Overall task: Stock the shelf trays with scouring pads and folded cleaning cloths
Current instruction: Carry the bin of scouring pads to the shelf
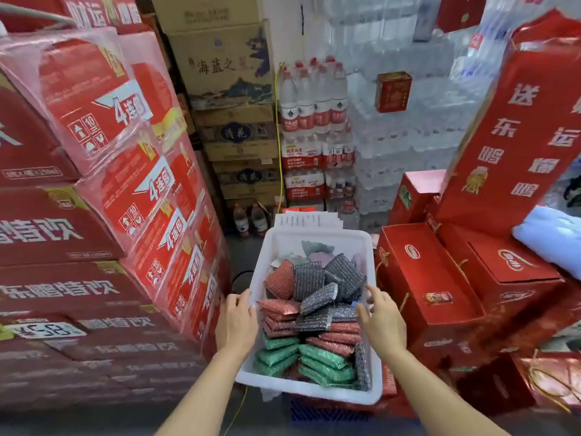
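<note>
A white plastic tray (pixel 314 239) sits low in front of me, filled with scouring pads: green ones (pixel 279 357) at the near end, red ones (pixel 341 336) in the middle, grey ones (pixel 317 298) further back. Folded cloths (pixel 317 251) in pale colours lie at the far end. My left hand (pixel 235 322) grips the tray's left rim, thumb over the edge. My right hand (pixel 382 319) is at the right rim with fingers spread and relaxed, thumb inside over the pads; I cannot tell whether it touches the rim.
Stacks of red drink cartons (pixel 94 215) crowd the left. Red gift boxes (pixel 440 278) stand at the right, one tall box (pixel 515 127) leaning. Brown cartons (pixel 229 89) and shrink-wrapped water bottles (pixel 314 121) fill the back. A blue crate (pixel 320 412) lies under the tray.
</note>
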Tool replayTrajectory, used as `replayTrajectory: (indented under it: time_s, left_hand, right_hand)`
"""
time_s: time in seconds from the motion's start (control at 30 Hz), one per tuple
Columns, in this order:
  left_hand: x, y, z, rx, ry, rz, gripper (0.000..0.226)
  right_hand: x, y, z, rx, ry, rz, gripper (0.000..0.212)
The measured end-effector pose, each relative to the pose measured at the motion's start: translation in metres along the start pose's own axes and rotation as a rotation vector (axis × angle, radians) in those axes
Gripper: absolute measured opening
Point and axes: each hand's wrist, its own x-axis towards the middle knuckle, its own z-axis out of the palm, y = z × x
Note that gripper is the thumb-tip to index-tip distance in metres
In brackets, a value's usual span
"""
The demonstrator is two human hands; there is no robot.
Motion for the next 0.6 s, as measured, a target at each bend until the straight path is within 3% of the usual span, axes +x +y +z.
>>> replayTrajectory:
  time_s: [0.17, 0.37, 0.6]
  left_hand:
    - [0.022, -0.007, 0.027, 0.045, -0.012, -0.038, 0.046]
    - [0.057, -0.017, 0.048, -0.094, -0.125, -0.083, 0.049]
    - [0.073, -0.030, 0.061, -0.170, -0.148, -0.061, 0.050]
  right_hand:
    - [0.016, 0.008, 0.023, -0.022, 0.083, 0.129, 0.046]
    - [0.032, 0.018, 0.044, 0.021, 0.055, 0.285, 0.061]
    - [0.035, 0.021, 0.061, 0.044, 0.116, 0.343, 0.058]
